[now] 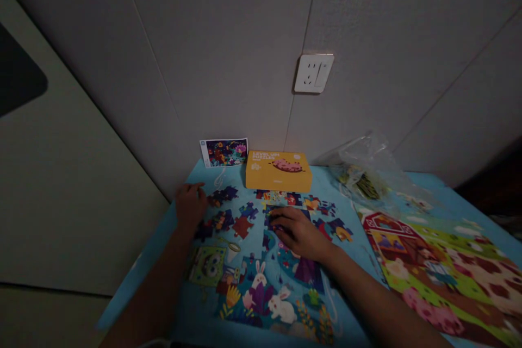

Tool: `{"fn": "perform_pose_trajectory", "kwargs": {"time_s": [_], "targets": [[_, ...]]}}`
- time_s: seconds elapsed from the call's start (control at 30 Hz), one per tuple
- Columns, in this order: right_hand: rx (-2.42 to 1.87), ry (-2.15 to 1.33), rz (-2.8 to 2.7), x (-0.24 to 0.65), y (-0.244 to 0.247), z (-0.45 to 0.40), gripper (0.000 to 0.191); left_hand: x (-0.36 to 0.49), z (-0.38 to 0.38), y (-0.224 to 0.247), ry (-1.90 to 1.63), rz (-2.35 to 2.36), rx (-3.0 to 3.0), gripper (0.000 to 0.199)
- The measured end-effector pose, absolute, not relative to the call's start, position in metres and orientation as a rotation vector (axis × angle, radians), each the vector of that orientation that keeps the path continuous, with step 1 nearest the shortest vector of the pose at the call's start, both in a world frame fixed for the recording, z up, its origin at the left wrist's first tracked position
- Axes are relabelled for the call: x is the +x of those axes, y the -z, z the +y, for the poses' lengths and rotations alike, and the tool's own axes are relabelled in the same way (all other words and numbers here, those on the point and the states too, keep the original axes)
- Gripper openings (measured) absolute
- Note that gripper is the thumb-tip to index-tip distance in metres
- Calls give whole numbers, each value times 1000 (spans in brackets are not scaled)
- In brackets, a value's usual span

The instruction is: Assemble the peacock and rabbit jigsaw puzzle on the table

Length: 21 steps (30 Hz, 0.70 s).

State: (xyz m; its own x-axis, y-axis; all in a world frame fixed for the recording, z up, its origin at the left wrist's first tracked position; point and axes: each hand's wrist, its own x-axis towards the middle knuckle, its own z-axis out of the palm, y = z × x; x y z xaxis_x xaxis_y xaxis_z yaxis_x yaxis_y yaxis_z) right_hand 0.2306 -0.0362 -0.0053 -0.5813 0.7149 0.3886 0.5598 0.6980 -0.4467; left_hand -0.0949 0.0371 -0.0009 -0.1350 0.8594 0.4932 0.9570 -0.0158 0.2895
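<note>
A partly joined jigsaw puzzle (281, 304) with white rabbits and purple plants lies in front of me on the blue tabletop cover. My right hand (299, 234) rests over its upper part, fingers slightly bent and apart from the thumb; the surface under the palm is hidden. At the left, my left hand (191, 206) has its fingers apart and holds nothing I can see. Beside it are loose dark puzzle pieces (223, 194), and a red piece (242, 227) lies nearer the puzzle. Further pieces (336, 228) are right of my right hand.
Against the wall stand a yellow puzzle box (278, 179) and a picture card (227, 153). A clear plastic bag (367, 174) sits at the back right. A farm-scene puzzle (440, 277) covers the right side. A wall socket (314, 73) is above.
</note>
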Motion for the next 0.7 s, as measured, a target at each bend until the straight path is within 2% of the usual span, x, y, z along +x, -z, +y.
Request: {"fn": "perform_pose_trajectory", "kwargs": {"time_s": [0.07,0.23,0.33,0.43,0.6,0.7], "targets": [[-978,-379,-2366,232,4,-37,22,-103,42,12,804,-2113,-1996,36],[-984,-369,-2382,231,3,-36,21,-107,24,15,560,-2169,-2211,53],[-983,-353,-2377,230,3,-35,20,-103,20,9,548,-2250,-2223,47],[-981,-355,-2383,230,5,-35,21,-100,22,6,697,-2340,-2211,43],[-973,-347,-2383,231,7,-34,20,-100,21,5,1263,-2337,-2340,27],[-979,-346,-2389,231,8,-34,21,-99,18,1,1406,-2294,-2306,30]]}}
